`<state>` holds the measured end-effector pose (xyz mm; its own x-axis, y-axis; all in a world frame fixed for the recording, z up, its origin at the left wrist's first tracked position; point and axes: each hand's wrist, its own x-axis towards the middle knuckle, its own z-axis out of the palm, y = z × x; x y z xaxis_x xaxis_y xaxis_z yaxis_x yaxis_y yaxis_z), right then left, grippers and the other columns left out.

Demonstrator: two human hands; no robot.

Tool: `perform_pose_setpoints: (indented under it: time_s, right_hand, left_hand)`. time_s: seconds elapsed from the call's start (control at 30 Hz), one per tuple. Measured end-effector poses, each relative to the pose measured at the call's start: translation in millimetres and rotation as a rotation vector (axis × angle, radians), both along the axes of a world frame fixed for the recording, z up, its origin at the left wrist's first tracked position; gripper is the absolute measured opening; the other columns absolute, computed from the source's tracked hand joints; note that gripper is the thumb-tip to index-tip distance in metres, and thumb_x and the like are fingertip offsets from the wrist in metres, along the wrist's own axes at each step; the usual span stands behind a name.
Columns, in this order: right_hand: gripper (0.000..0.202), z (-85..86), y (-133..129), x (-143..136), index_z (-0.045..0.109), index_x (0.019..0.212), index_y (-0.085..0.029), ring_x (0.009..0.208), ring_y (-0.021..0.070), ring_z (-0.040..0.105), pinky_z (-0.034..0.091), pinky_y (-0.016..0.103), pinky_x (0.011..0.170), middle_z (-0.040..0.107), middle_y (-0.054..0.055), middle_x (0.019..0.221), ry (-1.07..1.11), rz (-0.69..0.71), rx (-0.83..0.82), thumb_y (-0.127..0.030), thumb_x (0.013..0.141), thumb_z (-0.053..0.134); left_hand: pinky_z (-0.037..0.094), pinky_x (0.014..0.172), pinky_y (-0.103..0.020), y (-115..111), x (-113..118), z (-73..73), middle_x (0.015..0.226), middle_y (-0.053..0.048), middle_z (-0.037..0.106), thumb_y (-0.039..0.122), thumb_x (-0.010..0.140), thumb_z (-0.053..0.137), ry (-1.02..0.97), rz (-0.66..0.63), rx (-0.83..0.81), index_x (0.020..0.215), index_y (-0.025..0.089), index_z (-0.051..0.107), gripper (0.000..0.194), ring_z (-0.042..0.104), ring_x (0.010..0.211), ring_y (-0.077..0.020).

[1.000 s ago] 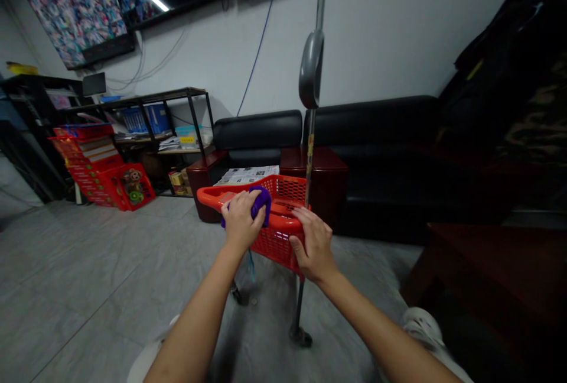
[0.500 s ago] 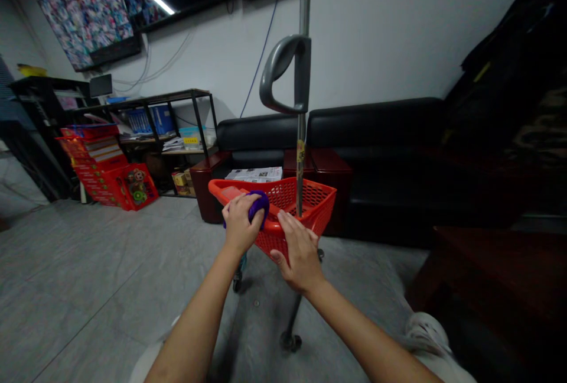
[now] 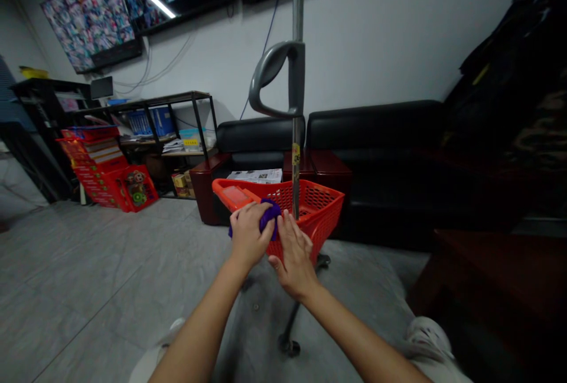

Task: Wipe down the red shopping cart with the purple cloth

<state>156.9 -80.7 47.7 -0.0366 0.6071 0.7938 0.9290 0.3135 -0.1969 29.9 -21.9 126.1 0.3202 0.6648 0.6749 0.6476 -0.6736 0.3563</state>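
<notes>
Probably light and stiff, the red basket (image 3: 326, 224) sits just ahead of the left hand (image 3: 248, 230), closed round soft purple cloth (image 3: 271, 215), and the open right hand (image 3: 293, 262); its rim (image 3: 328, 210) seems the best hold.

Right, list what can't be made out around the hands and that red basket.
Head view, all of it:
Purple cloth: full shape hidden by the left hand.
Red basket: part of its near side hidden by the right hand, left hand and cloth.
Metal pole: top cut off by the picture's upper edge.
Printed sheets: text too small to read.
</notes>
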Motion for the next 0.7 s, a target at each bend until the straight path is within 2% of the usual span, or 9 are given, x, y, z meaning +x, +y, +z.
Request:
perform_pose_setpoints:
  time_s: [0.1,0.23,0.33,0.5,0.6,0.7]
  right_hand:
    - [0.075,-4.8,2,4,-0.005,0.156,-0.018,0.149,0.0286,0.015,0.031,0.049,0.108,0.017,0.017,0.161,-0.031,-0.007,0.005,-0.058,0.097,0.018]
    - [0.076,-13.3,12,22,-0.009,0.156,-0.018,0.150,0.0288,0.014,0.033,0.051,0.107,0.011,0.019,0.162,0.031,-0.073,-0.029,-0.058,0.097,0.018]
    - [0.070,-21.7,28,41,-0.007,0.156,-0.022,0.149,0.0274,0.018,0.036,0.052,0.104,0.016,0.018,0.161,0.109,-0.092,-0.068,-0.056,0.099,0.014]
    - [0.060,-31.1,48,62,0.023,0.153,-0.025,0.139,0.0246,0.039,0.036,0.049,0.104,0.044,0.014,0.148,0.143,-0.025,-0.072,-0.052,0.100,0.014]
    - [0.057,-26.9,47,67,0.039,0.145,-0.022,0.131,0.0247,0.047,0.038,0.046,0.100,0.054,0.014,0.139,0.154,-0.008,-0.063,-0.050,0.100,0.016]
    - [0.055,-17.7,44,64,0.048,0.137,-0.021,0.126,0.0243,0.050,0.038,0.043,0.097,0.058,0.012,0.133,0.171,0.004,-0.091,-0.048,0.101,0.018]
  left_hand:
    - [0.032,0.104,-0.040,1,-3,2.8,0.126,-0.003,0.066,0.032,0.092,0.050,0.013,-0.021,-0.018,0.122,0.027,0.060,0.032,0.055,0.122,-0.0201]
    - [0.035,0.102,-0.041,9,-7,7.7,0.124,-0.004,0.067,0.029,0.092,0.049,-0.087,0.076,-0.071,0.119,0.025,0.061,0.030,0.056,0.119,-0.0212]
    - [0.034,0.101,-0.043,-4,2,6.9,0.122,-0.004,0.068,0.029,0.091,0.052,-0.068,0.117,-0.048,0.117,0.026,0.062,0.028,0.054,0.122,-0.0234]
    - [0.030,0.104,-0.043,-23,11,-3.2,0.128,-0.003,0.065,0.031,0.087,0.058,0.077,0.010,0.083,0.122,0.030,0.060,0.035,0.049,0.128,-0.0238]
    - [0.029,0.103,-0.043,-16,9,-7.8,0.130,-0.005,0.064,0.033,0.087,0.058,0.127,-0.010,0.097,0.125,0.029,0.060,0.038,0.048,0.128,-0.0250]
    - [0.029,0.104,-0.044,-5,6,-10.2,0.129,-0.006,0.064,0.035,0.089,0.056,0.125,0.017,0.097,0.125,0.028,0.060,0.037,0.049,0.127,-0.0256]
